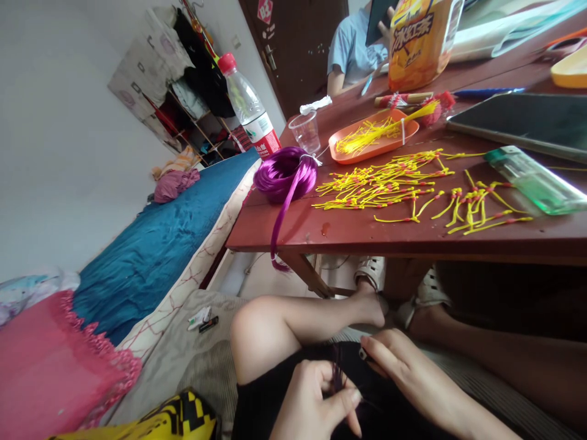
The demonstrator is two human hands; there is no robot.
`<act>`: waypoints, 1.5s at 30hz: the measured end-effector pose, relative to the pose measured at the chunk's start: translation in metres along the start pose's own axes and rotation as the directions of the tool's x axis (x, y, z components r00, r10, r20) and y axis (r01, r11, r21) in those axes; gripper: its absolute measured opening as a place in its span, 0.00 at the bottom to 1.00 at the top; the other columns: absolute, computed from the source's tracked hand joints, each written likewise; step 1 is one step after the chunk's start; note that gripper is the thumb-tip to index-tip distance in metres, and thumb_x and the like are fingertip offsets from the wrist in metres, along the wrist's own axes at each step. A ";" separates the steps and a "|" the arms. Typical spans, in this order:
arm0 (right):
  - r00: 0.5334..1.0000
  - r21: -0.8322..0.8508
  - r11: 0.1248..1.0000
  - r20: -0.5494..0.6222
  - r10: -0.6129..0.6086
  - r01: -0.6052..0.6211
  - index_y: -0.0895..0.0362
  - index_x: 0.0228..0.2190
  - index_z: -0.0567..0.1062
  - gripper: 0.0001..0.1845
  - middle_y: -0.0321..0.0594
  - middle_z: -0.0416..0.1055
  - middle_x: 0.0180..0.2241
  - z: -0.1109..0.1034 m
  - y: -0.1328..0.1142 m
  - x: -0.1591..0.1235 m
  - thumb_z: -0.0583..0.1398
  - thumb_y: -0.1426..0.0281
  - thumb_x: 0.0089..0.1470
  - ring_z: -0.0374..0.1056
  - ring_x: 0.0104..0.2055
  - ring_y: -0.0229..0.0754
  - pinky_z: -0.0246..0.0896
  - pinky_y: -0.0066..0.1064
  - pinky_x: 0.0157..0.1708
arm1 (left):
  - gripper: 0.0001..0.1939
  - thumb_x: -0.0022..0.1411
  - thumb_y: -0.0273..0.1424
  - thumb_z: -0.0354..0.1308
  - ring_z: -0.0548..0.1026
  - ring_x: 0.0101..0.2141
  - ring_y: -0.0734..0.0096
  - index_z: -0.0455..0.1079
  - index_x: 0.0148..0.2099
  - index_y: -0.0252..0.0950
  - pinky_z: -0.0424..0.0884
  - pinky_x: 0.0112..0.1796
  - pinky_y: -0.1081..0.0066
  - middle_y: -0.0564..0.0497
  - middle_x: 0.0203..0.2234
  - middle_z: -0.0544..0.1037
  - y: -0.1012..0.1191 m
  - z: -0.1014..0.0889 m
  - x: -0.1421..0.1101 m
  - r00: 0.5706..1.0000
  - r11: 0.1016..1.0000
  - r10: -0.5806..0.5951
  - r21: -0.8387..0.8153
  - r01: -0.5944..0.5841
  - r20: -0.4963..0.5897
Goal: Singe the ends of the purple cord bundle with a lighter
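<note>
Above the black cloth on my lap, my left hand [316, 397] is closed, with thumb and fingers pinching a thin bunch of dark purple threads [338, 365]. The threads stick up past the fingers, and fine loose ends show near the thumb. Just to the right, my right hand [389, 357] is closed around a small black object [363, 354] with a pale tip. Most of that object is hidden by the fingers, so its kind cannot be made out. On the table's near left corner lies a coiled hank of purple thread [287, 174], its tail hanging over the edge.
On the red-brown table [339, 235] are several yellow knotted cords [380, 183], an orange tray [342, 157], a green lighter [534, 180], a tablet [523, 122], a plastic cup [306, 131] and a bottle [250, 104]. A person in a blue shirt [353, 49] sits opposite.
</note>
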State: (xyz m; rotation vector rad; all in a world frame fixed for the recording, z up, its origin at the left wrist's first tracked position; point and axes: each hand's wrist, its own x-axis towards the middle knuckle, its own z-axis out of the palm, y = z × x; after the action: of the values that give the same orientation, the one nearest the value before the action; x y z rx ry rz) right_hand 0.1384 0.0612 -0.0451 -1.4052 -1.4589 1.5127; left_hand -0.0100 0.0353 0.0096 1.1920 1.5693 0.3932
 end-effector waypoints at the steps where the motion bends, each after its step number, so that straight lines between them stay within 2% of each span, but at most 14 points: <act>1: 1.000 0.007 1.000 -0.013 -0.010 0.010 0.56 0.14 0.60 0.24 0.33 0.55 0.16 0.000 0.001 0.000 0.47 0.51 0.48 0.52 0.21 0.36 0.50 0.27 0.22 | 0.05 0.48 0.25 0.54 0.69 0.22 0.70 0.67 0.22 0.35 0.62 0.33 0.73 0.54 0.11 0.74 0.000 0.000 0.000 1.000 1.000 0.001 0.006 -0.001 0.005; 7: 0.999 -0.040 0.998 0.015 -0.050 0.051 0.57 0.15 0.62 0.26 0.34 0.58 0.17 0.000 0.005 -0.001 0.45 0.51 0.50 0.54 0.21 0.36 0.51 0.26 0.22 | 0.04 0.48 0.26 0.54 0.69 0.22 0.71 0.66 0.23 0.35 0.62 0.33 0.73 0.54 0.11 0.73 0.000 -0.001 0.001 0.999 1.000 -0.009 0.019 0.008 0.031; 13: 0.998 -0.037 0.999 0.056 -0.017 0.019 0.57 0.16 0.61 0.26 0.34 0.57 0.18 0.003 0.006 -0.002 0.44 0.51 0.51 0.53 0.22 0.37 0.50 0.27 0.23 | 0.05 0.48 0.26 0.54 0.69 0.22 0.71 0.66 0.22 0.35 0.62 0.33 0.74 0.55 0.11 0.73 0.000 -0.001 0.000 1.000 1.000 -0.009 0.025 0.008 0.030; 15: 1.000 0.037 0.999 0.018 0.009 -0.010 0.56 0.16 0.61 0.26 0.35 0.58 0.19 0.001 0.005 -0.001 0.45 0.49 0.49 0.55 0.24 0.38 0.51 0.28 0.25 | 0.05 0.49 0.26 0.54 0.69 0.22 0.71 0.67 0.22 0.34 0.62 0.33 0.74 0.55 0.11 0.73 -0.001 -0.001 0.000 1.000 1.000 0.001 0.009 -0.001 0.024; 18: 0.999 0.251 0.967 -0.006 0.052 -0.048 0.57 0.18 0.63 0.28 0.33 0.55 0.18 -0.004 0.004 0.002 0.46 0.47 0.50 0.52 0.23 0.36 0.50 0.26 0.24 | 0.06 0.50 0.29 0.56 0.67 0.20 0.74 0.67 0.23 0.33 0.61 0.30 0.75 0.54 0.11 0.73 -0.005 -0.002 0.002 1.000 0.998 0.014 -0.061 -0.014 0.001; 20: 0.995 0.379 0.922 0.088 0.045 -0.076 0.59 0.21 0.66 0.29 0.29 0.50 0.15 -0.005 0.004 0.005 0.46 0.46 0.50 0.46 0.19 0.33 0.42 0.25 0.18 | 0.09 0.50 0.34 0.57 0.63 0.17 0.76 0.67 0.25 0.32 0.58 0.24 0.76 0.53 0.11 0.73 -0.010 -0.003 0.005 1.000 0.990 0.010 -0.142 -0.014 -0.029; 22: 0.980 0.453 0.885 0.196 0.018 -0.106 0.60 0.26 0.69 0.27 0.26 0.46 0.14 0.001 0.007 0.008 0.52 0.47 0.46 0.40 0.17 0.30 0.35 0.24 0.15 | 0.13 0.50 0.38 0.58 0.61 0.15 0.78 0.68 0.26 0.32 0.55 0.21 0.77 0.52 0.11 0.72 -0.015 -0.003 0.008 0.996 0.973 0.012 -0.227 -0.031 -0.083; 25: 0.976 0.525 0.843 0.217 0.001 -0.118 0.62 0.31 0.70 0.27 0.25 0.50 0.14 0.018 0.013 0.007 0.63 0.52 0.36 0.40 0.15 0.27 0.32 0.23 0.14 | 0.15 0.50 0.40 0.59 0.63 0.16 0.78 0.68 0.26 0.30 0.58 0.23 0.76 0.51 0.12 0.73 -0.022 0.000 0.013 0.986 0.949 0.031 -0.304 -0.080 -0.163; 29: 0.980 0.621 0.769 0.194 0.036 -0.152 0.63 0.33 0.70 0.30 0.28 0.58 0.14 0.037 0.016 0.002 0.65 0.52 0.33 0.41 0.13 0.25 0.34 0.22 0.12 | 0.15 0.51 0.40 0.59 0.67 0.18 0.76 0.68 0.27 0.30 0.61 0.24 0.76 0.51 0.15 0.72 -0.026 0.005 0.016 0.984 0.922 0.056 -0.370 -0.117 -0.172; 32: 0.975 0.629 0.754 0.209 0.069 -0.188 0.63 0.35 0.70 0.31 0.29 0.59 0.15 0.035 0.014 0.001 0.65 0.52 0.34 0.42 0.13 0.25 0.35 0.21 0.12 | 0.15 0.52 0.40 0.58 0.66 0.18 0.77 0.68 0.26 0.30 0.60 0.23 0.76 0.51 0.14 0.72 -0.022 0.006 0.015 0.987 0.936 0.062 -0.336 -0.109 -0.147; 35: 0.988 0.595 0.792 0.139 0.067 -0.138 0.63 0.33 0.71 0.30 0.27 0.57 0.15 0.028 0.010 0.002 0.65 0.53 0.33 0.43 0.14 0.25 0.35 0.22 0.13 | 0.15 0.51 0.40 0.58 0.64 0.16 0.78 0.67 0.23 0.31 0.59 0.22 0.77 0.53 0.12 0.70 -0.014 0.007 0.011 0.988 0.962 0.065 -0.255 -0.100 -0.141; 38: 0.991 0.575 0.811 0.129 0.046 -0.112 0.63 0.29 0.71 0.28 0.27 0.55 0.13 0.025 0.004 0.003 0.66 0.53 0.32 0.44 0.14 0.26 0.36 0.22 0.14 | 0.15 0.52 0.39 0.58 0.65 0.16 0.77 0.67 0.24 0.31 0.60 0.22 0.77 0.52 0.14 0.71 -0.010 0.009 0.011 0.987 0.965 0.089 -0.234 -0.119 -0.135; 41: 0.989 0.632 0.763 0.131 0.065 -0.134 0.63 0.27 0.70 0.28 0.26 0.55 0.12 0.027 0.000 0.002 0.66 0.53 0.29 0.42 0.12 0.24 0.34 0.22 0.13 | 0.13 0.53 0.37 0.57 0.67 0.18 0.76 0.67 0.25 0.31 0.62 0.23 0.77 0.50 0.17 0.73 -0.013 0.011 0.013 0.981 0.958 0.118 -0.244 -0.153 -0.151; 45: 0.976 0.673 0.709 0.183 0.119 -0.212 0.62 0.29 0.70 0.27 0.29 0.61 0.13 0.028 0.001 0.002 0.66 0.54 0.31 0.41 0.11 0.23 0.32 0.20 0.11 | 0.10 0.54 0.34 0.55 0.68 0.20 0.74 0.66 0.25 0.32 0.65 0.24 0.76 0.51 0.18 0.73 -0.014 0.014 0.013 0.961 0.965 0.149 -0.179 -0.193 -0.235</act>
State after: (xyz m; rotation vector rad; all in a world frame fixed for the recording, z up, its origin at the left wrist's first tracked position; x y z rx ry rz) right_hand 0.1120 0.0542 -0.0515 -0.9918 -0.6799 2.0101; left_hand -0.0039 0.0360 -0.0133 1.1607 1.5741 0.8027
